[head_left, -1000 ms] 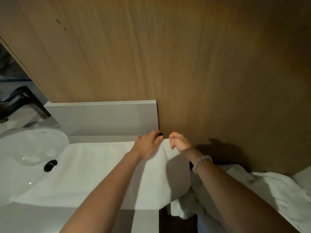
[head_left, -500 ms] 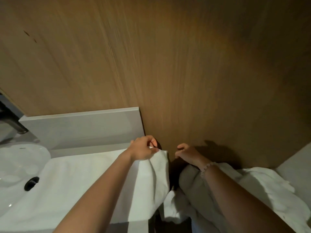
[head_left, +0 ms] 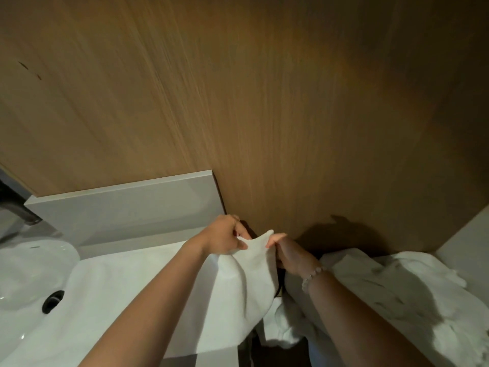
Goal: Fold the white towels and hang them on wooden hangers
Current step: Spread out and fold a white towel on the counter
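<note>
One white towel (head_left: 158, 300) pinched by left hand (head_left: 225, 238) and right hand (head_left: 289, 256) fingers, right fingertips hidden, sink (head_left: 31, 274) cropped

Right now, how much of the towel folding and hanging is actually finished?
Nothing looks finished: no folded towel or hanger shows. In hand: the left hand and right hand pinch the far corner of the white towel spread out next to the sink. Left: folding it, the crumpled towels on the right, and all the hanging.
</note>
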Demonstrator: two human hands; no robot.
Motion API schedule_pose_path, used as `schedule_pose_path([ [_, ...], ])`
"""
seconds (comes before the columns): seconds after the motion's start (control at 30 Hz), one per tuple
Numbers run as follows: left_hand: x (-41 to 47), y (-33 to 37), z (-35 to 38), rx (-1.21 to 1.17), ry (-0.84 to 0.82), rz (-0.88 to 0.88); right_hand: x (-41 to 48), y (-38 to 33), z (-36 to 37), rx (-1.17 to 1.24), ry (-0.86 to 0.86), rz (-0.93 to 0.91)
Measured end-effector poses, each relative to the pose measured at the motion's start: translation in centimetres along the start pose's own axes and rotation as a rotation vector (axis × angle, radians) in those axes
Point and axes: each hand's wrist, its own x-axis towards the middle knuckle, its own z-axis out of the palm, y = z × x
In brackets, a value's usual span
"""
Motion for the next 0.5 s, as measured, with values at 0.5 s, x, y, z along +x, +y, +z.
schedule_pose_path([
  [0.5,-1.2,0.7,0.0,-0.016,0.034,-0.022,0.4,0.1,1.7,0.358,0.076,-0.057],
])
